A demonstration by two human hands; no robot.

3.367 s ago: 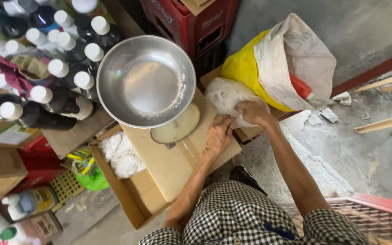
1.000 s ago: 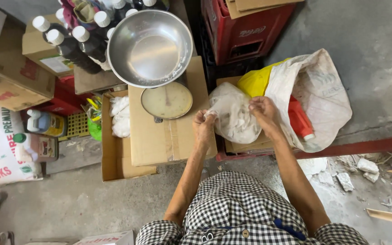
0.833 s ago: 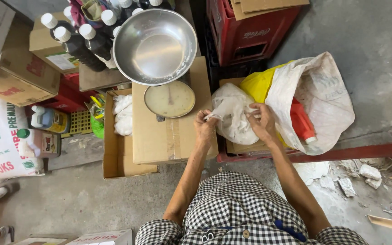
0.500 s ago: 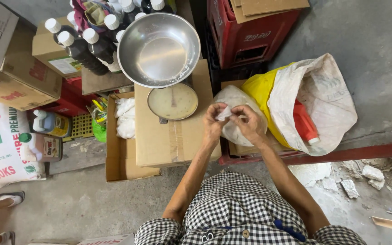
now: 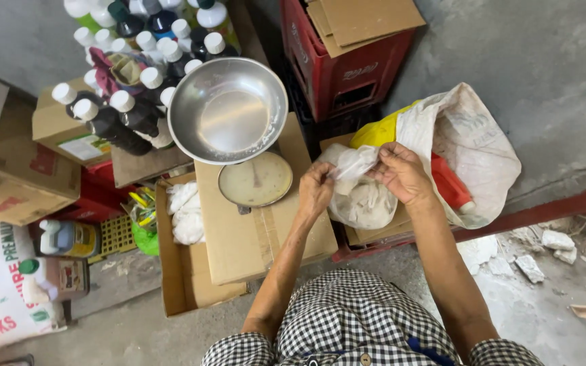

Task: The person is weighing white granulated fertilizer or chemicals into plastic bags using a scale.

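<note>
Both my hands grip the top of a clear plastic bag [image 5: 364,203] filled with white stuff. My left hand [image 5: 315,190] pinches its neck on the left side and my right hand [image 5: 401,173] holds the twisted plastic on the right. The bag rests on a cardboard box just right of a weighing scale with a round dial [image 5: 256,179] and a steel pan [image 5: 226,108], which is empty apart from white dust. The scale stands on a taped cardboard box [image 5: 266,237].
A white sack with a yellow liner [image 5: 459,142] and a red scoop [image 5: 452,183] lies to the right. A red crate [image 5: 337,64] stands behind. Dark bottles with white caps [image 5: 130,115] crowd the left. An open box [image 5: 184,271] holds filled white bags [image 5: 184,213].
My hands went from spread on the bag's mouth to meeting at its neck, and now pull the gathered plastic apart again. The camera view shifted slightly down and left.
</note>
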